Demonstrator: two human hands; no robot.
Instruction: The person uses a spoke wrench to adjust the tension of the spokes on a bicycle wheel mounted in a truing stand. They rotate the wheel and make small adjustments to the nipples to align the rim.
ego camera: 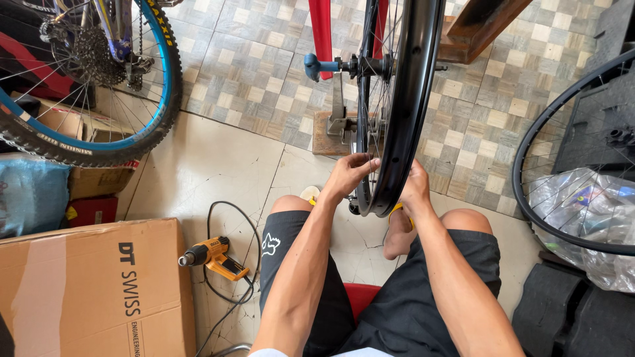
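Left hand (348, 173) pinches spoke at inner edge of black rim (407, 125). Right hand (415, 188) presses rim's far side, grip hidden, cannot tell. Orange corded drill (213, 256) on floor, left of left hand.

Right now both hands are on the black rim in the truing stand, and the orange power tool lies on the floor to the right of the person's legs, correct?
Not quite. The head view shows the left hand and right hand on the black rim in the truing stand, but the orange power tool lies on the floor to the left of the person's legs, beside the cardboard box.
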